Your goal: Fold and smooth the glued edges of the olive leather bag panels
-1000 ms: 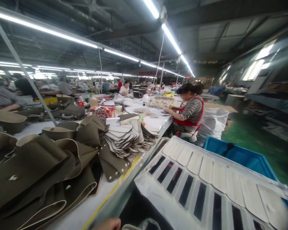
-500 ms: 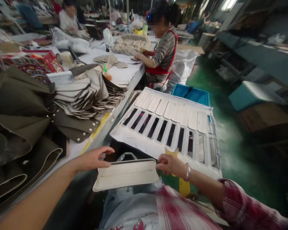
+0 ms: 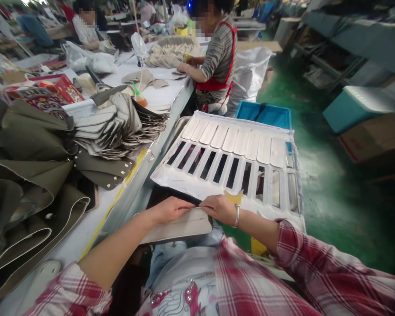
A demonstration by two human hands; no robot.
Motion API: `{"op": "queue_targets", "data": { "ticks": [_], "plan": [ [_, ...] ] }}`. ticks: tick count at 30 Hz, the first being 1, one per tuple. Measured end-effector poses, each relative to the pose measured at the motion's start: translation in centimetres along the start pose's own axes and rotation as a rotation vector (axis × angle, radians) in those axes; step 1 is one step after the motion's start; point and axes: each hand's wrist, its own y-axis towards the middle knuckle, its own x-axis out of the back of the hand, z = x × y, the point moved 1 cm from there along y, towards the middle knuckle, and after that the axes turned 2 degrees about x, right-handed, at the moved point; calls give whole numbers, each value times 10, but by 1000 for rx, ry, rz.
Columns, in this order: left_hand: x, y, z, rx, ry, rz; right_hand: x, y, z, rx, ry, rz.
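Note:
A pale flat panel [image 3: 181, 226] with a dark edge lies in front of my waist. My left hand [image 3: 171, 210] pinches its far edge near the middle. Close beside it, almost touching, my right hand [image 3: 220, 208] grips the same edge toward the right end. A silver bracelet is on my right wrist. Beyond my hands is a white slotted rack [image 3: 202, 161] with a row of pale strips [image 3: 230, 139] along its far half. A yellow piece [image 3: 234, 197] shows just behind my right hand.
On the table [image 3: 118, 193] at left are a stack of pale pieces [image 3: 108, 127] and dark olive panels [image 3: 36, 140]. A person [image 3: 219, 57] in a red apron works at the table's far end. A blue crate [image 3: 266, 115] stands behind the rack.
Both hands have come together from the panel's two ends to its far edge. The panel now tilts differently, and the view has shifted slightly.

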Motion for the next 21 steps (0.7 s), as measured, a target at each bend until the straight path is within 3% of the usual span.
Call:
{"op": "queue_targets", "data": {
  "ticks": [8,12,17,21],
  "plan": [
    [-18,-6,0,-61,308,-35,-1,-5,6,84,-34,42],
    [-29,-10,4,-119,525,-62,5,1,8,9,-1,52],
    [-38,-10,-3,-147,665,-48,13,35,-5,-264,168,340],
    [-21,-15,-2,-134,588,-40,8,60,-24,-376,440,617]
  ]
}}
